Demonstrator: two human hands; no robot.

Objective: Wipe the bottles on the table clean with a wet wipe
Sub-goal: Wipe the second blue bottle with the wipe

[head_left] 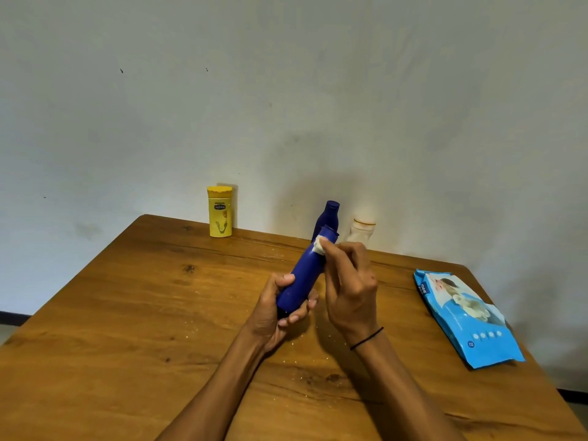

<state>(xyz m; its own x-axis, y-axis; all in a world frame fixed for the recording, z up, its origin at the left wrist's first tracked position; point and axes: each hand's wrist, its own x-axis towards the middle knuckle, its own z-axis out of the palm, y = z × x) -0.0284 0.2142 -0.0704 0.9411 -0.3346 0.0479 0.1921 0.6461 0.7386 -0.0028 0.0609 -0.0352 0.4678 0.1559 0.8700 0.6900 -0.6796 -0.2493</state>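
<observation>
1. The blue bottle [302,276] is long and round, dark blue with a blue cap at the top; it is held tilted in the air above the middle of the table [127,297], with the cap pointing away toward the far edge
2. The left hand [280,308] grips the bottom part of this bottle, with the fingers curled round it
3. The right hand [350,288] pinches a small white wet wipe [319,245] and presses it on the bottle just under the cap; its fingers are bent close together
4. A second blue bottle [327,218] stands upright near the far edge, behind the held one
5. A whitish bottle [362,230] stands just beside it on the right, partly hidden by the right hand
6. A yellow bottle [220,211] stands at the far edge, more toward the left corner
7. A blue pack of wipes [467,316] lies flat near the right edge
</observation>
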